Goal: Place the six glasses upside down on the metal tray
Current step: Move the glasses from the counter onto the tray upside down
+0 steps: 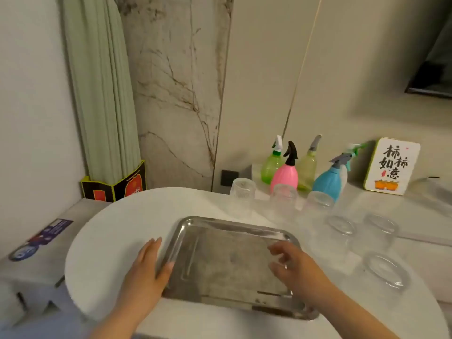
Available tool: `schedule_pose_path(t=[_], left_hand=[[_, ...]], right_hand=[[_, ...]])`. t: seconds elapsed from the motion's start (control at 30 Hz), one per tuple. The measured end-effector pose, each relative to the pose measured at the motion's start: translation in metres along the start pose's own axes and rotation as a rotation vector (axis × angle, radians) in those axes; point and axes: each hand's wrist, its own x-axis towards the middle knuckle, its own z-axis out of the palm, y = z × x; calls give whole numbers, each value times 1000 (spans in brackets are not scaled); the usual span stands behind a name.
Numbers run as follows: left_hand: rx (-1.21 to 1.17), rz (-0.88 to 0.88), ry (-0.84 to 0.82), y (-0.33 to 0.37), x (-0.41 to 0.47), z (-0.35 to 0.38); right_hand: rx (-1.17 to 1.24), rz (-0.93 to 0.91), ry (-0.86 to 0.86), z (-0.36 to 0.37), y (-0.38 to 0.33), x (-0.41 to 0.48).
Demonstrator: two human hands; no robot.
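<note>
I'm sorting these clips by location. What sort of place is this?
Probably a home room. A white table stands by a marble wall panel and green curtain, with spray bottles and a small decorative sign.

Setting: a home interior, likely a living or dining corner.
Walls: marble-veined panel (176, 94) beside plain cream panels.
Window side: pleated pale-green curtain (100, 94).
Surface: round white table (117, 228) — domestic in style.
Household items: coloured spray bottles (285, 171) on the ledge behind.
Decoration: small calligraphy plaque (391, 166) — painted with orange fruit.
</note>
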Motion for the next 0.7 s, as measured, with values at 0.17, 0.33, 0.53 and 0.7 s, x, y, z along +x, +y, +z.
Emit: schedule_pose_path(t=[0.17, 0.33, 0.53, 0.7], left_hand=[[215, 90, -20, -16, 19, 17], [346, 57, -12, -17, 31, 25], [395, 63, -1, -12, 34, 26], [356, 67, 8, -12, 34, 20]], right_hand=[[-60, -50, 42, 7, -23, 77], [-135, -99, 163, 18, -40, 144], [-251, -22, 189, 26, -40, 185], [-225, 30, 130, 33, -39, 199]])
